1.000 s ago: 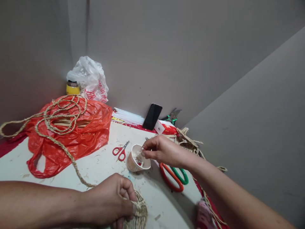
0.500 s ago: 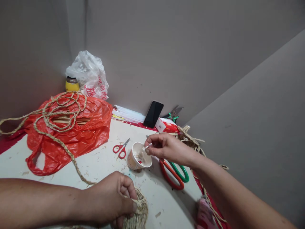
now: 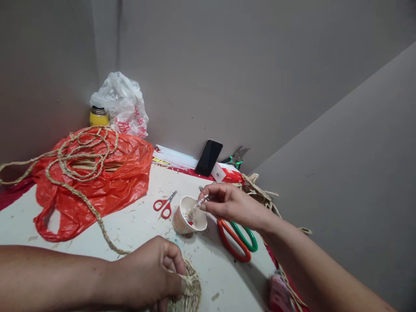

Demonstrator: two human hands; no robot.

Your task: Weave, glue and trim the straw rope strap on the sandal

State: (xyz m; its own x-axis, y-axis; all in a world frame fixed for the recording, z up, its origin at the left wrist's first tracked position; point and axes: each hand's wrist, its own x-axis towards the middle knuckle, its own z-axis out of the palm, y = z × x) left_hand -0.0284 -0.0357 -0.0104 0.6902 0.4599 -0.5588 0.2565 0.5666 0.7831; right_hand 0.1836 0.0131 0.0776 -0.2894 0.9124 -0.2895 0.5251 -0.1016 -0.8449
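My left hand (image 3: 162, 271) is closed on the rim of a woven straw piece (image 3: 191, 288) at the bottom of the view; much of the piece lies below the frame. A braided straw cord (image 3: 94, 210) runs from under that hand up to a loose coil. Over the right edge of a paper cup (image 3: 182, 221), my right hand (image 3: 221, 199) pinches a string of clear beads (image 3: 203, 199) that hangs down into the cup. Inside the cup lie small pale beads and a red one.
Small red scissors (image 3: 165, 205) lie left of the cup, large shears (image 3: 235, 242) with orange and green handles right of it. A red plastic bag (image 3: 130, 177) sits under the coil. A phone (image 3: 209, 157) leans at the back near green-handled pruners (image 3: 237, 158).
My right hand has shifted slightly, and more of the bead string shows between its fingers and the cup. The left hand keeps its grip, almost unmoved.
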